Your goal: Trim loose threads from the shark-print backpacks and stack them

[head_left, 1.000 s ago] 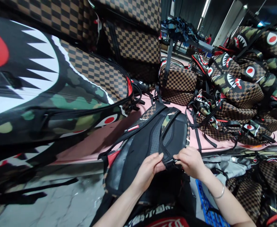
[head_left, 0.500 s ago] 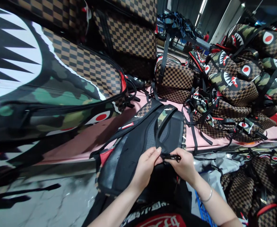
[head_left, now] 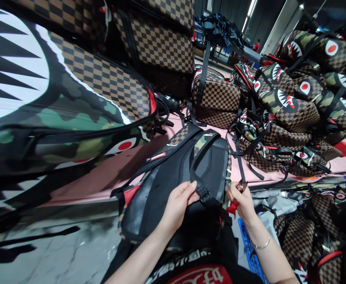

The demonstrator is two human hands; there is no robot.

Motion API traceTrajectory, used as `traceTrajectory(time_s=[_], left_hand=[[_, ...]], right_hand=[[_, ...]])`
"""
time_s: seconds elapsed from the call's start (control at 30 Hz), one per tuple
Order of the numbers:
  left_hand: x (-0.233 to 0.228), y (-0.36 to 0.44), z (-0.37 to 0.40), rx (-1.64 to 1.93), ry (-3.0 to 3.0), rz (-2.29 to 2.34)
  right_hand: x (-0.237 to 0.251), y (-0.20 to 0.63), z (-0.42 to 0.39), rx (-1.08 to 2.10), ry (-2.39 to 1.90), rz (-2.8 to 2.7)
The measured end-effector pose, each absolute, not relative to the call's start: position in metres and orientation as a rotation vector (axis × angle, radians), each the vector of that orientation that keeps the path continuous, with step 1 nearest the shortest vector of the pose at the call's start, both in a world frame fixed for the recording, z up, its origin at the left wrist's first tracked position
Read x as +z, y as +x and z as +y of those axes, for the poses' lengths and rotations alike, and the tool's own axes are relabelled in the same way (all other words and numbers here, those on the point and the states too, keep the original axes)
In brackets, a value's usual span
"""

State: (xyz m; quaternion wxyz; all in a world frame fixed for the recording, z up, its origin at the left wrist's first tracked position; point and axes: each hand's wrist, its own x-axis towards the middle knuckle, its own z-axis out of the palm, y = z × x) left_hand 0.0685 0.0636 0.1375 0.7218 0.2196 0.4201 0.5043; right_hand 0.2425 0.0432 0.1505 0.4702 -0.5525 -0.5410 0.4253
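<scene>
A backpack [head_left: 158, 197] lies on its front before me, with its black padded back panel and shoulder straps facing up. Near its lower right, my left hand [head_left: 181, 203] pinches a black shoulder strap beside its dark strap adjuster [head_left: 203, 192]. My right hand [head_left: 240, 199] is apart from the strap, just off the bag's right edge. Its fingers are closed on a small dark object [head_left: 242, 186] that sticks up above them. A red piece [head_left: 232, 207] shows below those fingers; whether it belongs to the same object I cannot tell.
Checkered and camouflage backpacks [head_left: 96, 86] stand close on the left. More bags [head_left: 291, 106] are heaped at the right on the pink-covered table [head_left: 102, 185]. Below right lie further bags [head_left: 300, 228] and a blue crate [head_left: 251, 252]. A person [head_left: 257, 45] is far back.
My right hand has moved right, away from my left hand and the strap, with the dark object in it. The red piece has come into view. My left hand stays at the strap.
</scene>
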Motion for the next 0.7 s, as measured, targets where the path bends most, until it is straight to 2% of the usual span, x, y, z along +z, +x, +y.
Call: traceTrajectory(time_s=[0.27, 0.6, 0.7], left_hand=[[0.126, 0.063, 0.065, 1.133, 0.426, 0.929], [0.109, 0.062, 0.06, 1.109, 0.338, 0.848], [0.107, 0.061, 0.059, 1.109, 0.34, 0.832]], right_hand=[[0.128, 0.226, 0.039, 1.012, -1.548, -1.51], [0.109, 0.221, 0.026, 0.748, -1.411, -1.707], [0.111, 0.222, 0.025, 0.796, -1.378, -1.693]])
